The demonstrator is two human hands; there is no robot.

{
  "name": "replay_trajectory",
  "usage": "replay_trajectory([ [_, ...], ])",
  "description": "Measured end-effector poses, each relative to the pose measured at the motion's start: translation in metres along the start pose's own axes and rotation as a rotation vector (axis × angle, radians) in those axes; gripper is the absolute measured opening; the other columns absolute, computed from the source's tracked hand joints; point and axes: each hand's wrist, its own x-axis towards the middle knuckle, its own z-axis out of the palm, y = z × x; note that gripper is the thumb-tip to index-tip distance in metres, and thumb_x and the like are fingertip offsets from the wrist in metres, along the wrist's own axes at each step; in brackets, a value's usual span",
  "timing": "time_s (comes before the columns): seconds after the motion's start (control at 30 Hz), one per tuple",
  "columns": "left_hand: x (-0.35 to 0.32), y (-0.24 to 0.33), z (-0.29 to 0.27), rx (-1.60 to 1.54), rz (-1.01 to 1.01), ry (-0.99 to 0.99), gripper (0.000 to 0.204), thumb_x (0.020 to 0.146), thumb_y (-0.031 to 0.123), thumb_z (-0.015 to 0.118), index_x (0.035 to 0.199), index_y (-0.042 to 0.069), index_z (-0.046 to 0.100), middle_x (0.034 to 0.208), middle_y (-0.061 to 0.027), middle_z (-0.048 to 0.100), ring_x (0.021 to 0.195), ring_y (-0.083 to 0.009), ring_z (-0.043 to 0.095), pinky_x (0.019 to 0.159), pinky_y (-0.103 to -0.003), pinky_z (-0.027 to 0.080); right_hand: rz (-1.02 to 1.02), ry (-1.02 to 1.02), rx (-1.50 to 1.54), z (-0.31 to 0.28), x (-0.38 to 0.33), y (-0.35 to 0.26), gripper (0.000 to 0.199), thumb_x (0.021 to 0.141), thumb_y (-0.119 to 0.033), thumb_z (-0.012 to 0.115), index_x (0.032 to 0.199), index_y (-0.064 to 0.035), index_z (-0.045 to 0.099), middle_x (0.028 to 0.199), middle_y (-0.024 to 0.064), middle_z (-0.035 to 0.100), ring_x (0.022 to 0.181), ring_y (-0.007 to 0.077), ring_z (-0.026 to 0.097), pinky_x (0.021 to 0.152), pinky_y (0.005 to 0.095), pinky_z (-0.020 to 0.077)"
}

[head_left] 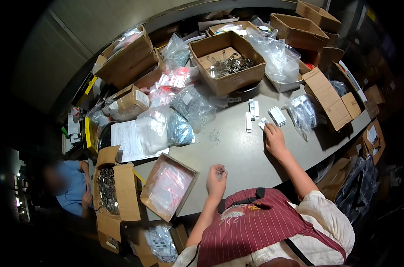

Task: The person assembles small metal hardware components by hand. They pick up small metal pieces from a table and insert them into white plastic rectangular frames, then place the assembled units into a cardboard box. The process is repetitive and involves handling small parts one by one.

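Apron (pixel 264 222); curled left hand (pixel 216 179)

The person wears a maroon apron (pixel 273 227) with thin, pale pinstripes running down the cloth. On its front sit a light-coloured outline drawing (pixel 232 215) and a small patch of yellow lettering (pixel 254 206) (too small and curved to make out well). A short black band (pixel 260 193) shows at the apron's far edge, and a narrow dark strap (pixel 297 251) crosses the cloth lower down. Underneath is a cream shirt (pixel 329 219), loose and creased, its right sleeve wide and ending around the elbow. Below the sleeves, both forearms are bare, as are the left hand (pixel 216 175) and right hand (pixel 274 135).
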Motion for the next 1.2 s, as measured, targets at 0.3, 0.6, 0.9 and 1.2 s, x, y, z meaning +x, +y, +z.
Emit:
replay_trajectory([
  [0.3,-0.004,0.004,0.005,-0.116,0.0,0.067,0.022,0.092,0.005,0.07,0.112,0.004,0.063,0.101,-0.0104,0.069,0.093,-0.0238,0.069,0.085,-0.036,0.054,0.22,-0.179,0.194,-0.048,-0.037,-0.039,0.055,0.079,-0.01,0.077,0.128,0.0003,0.056,0.121,0.0211,0.058,0.114,0.041,0.055,0.098,0.0473,0.0474],
  [0.6,0.003,0.005,0.004,-0.167,0.024,-0.11,0.028,0.088,0.003,0.072,0.114,0.003,0.062,0.099,-0.0104,0.069,0.091,-0.0226,0.069,0.083,-0.035,0.055,0.899,-0.601,1.666,-0.092,-0.015,-0.08,0.034,0.097,-0.028,0.066,0.111,0.0026,0.071,0.085,0.006,0.069,0.073,0.0167,0.067,0.063,0.0316,0.0563],
  [0.9,0.023,0.015,0.005,-0.277,-0.259,-0.59,0.032,0.083,0.007,0.078,0.11,0.002,0.061,0.092,-0.0091,0.071,0.085,-0.0195,0.068,0.078,-0.034,0.054,0.486,-1.168,1.238,-0.114,0.027,-0.096,0.043,0.104,-0.04,0.062,0.109,0.0002,0.075,0.068,0.0039,0.065,0.058,0.0112,0.065,0.049,0.0251,0.0493],
  [1.2,0.032,0.075,-0.035,-0.957,-0.63,-0.786,0.036,0.095,0.013,0.073,0.123,-0.003,0.057,0.102,-0.0124,0.069,0.091,-0.0227,0.072,0.086,-0.035,0.059,0.228,-0.952,1.177,-0.12,0.084,-0.113,0.038,0.094,-0.014,0.075,0.127,-0.001,0.06,0.084,0.0046,0.064,0.068,0.0115,0.062,0.059,0.0281,0.0502],
])
